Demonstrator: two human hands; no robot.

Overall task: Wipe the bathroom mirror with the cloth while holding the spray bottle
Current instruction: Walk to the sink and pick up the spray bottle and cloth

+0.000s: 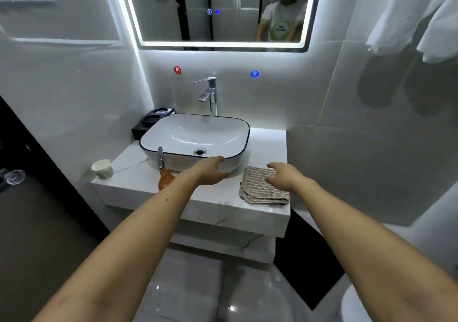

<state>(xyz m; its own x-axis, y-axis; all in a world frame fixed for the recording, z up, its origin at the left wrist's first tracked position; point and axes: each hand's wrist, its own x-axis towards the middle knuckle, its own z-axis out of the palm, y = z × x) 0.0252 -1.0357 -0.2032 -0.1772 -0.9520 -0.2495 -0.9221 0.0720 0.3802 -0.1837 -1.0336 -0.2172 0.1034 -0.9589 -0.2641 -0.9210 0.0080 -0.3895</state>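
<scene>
The lit-edged mirror (218, 9) hangs on the wall above the basin. A folded striped cloth (260, 190) lies on the marble counter, right of the basin. My right hand (285, 175) hovers over the cloth's far edge, fingers apart, holding nothing. An orange spray bottle (165, 176) with a silver-grey nozzle stands at the basin's front left; my left forearm hides part of it. My left hand (212, 170) is open in front of the basin, to the right of the bottle and apart from it.
A white basin (173, 128) with a dark rim fills the counter (223, 205), with a chrome tap (210, 93) behind it. A paper cup (102, 168) stands at the counter's left corner, a black tray (148, 121) at the back left. White towels (416, 16) hang at the upper right.
</scene>
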